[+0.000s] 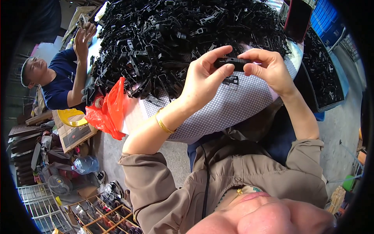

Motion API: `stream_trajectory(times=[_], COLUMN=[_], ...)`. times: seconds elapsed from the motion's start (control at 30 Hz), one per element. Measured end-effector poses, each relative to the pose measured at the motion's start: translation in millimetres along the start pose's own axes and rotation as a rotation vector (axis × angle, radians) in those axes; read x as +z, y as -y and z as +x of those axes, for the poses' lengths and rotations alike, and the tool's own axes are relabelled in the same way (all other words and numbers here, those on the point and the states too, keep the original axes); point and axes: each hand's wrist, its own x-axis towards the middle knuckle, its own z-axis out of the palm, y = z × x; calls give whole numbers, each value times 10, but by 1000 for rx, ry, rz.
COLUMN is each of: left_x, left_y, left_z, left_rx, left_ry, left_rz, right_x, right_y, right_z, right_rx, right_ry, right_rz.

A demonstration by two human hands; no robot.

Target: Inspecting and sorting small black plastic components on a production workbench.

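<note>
Both my hands hold one small black plastic part (pixel 232 62) above the table. My left hand (pixel 204 78) pinches its left end between thumb and forefinger; a gold bangle (pixel 163 124) sits on that wrist. My right hand (pixel 269 68) grips the part's right end with its fingertips. Just beneath them another black plastic piece (pixel 230 80) lies on the dotted grey tablecloth (pixel 233 105). Behind my hands rises a big heap of black plastic parts (pixel 171 35).
A co-worker in a dark blue shirt (pixel 60 80) sits at the left, one hand (pixel 83 39) raised at the heap. An orange plastic bag (pixel 107 111) hangs at the table's left edge. A black tray of parts (pixel 321 72) stands at right. Boxes, a bottle and wire baskets clutter the floor at lower left.
</note>
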Motion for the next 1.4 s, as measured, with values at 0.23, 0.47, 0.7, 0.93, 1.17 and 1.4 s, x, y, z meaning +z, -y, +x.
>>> stream_trajectory(times=[0.23,0.47,0.7,0.93,1.17,1.4], left_x=[-12,-533,-679,-579,-169,-65], left_y=[-129,-503,-339,-354,-84,42], left_z=[10,60,137,194,170,83], left_rx=[7,297,114,161,-308,-370], left_ry=[167,-17,134,-71,-59,19], left_rz=[14,1548,1756,1218,-182,-440], right_x=[-68,-463,-6,117,91,105], right_y=[-11,304,17,-160,58,-183], right_z=[-93,-134,-130,-75,-151,-24], right_rx=[-116,-86,-220,-548,-118,-145], right_ry=[-6,649,219,59,-56,-203], right_rz=[-37,-355,-573,-782,-106,-95])
